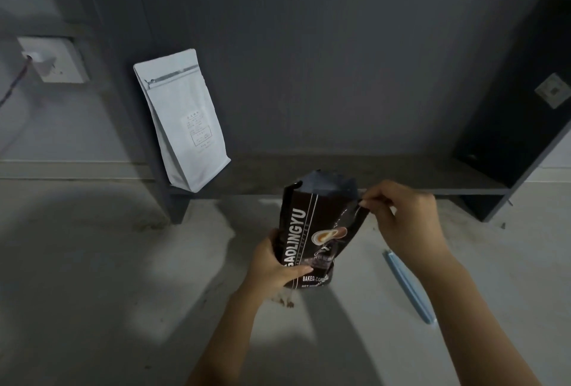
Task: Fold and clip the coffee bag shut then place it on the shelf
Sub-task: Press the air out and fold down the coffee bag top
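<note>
- Two bare forearms reach in from the bottom edge over a pale floor (pixel 92 262).
- Left hand (pixel 272 268) wraps the lower part of the black coffee bag (pixel 312 231), thumb across the printed front, fingers closed behind it.
- Right hand (pixel 404 215) pinches the bag's upper right corner between thumb and fingertips; the remaining fingers curl in.
- Bag stands upright, its base at or just above the floor, though the dim light makes that hard to tell; its top is open and crumpled.
- Light blue clip (pixel 408 287) lies on the floor to the right, untouched, partly behind the right forearm.
- Dark low shelf (pixel 386 175) runs just behind the bag.
- White pouch (pixel 182 120) stands at the shelf's left end, leaning.
</note>
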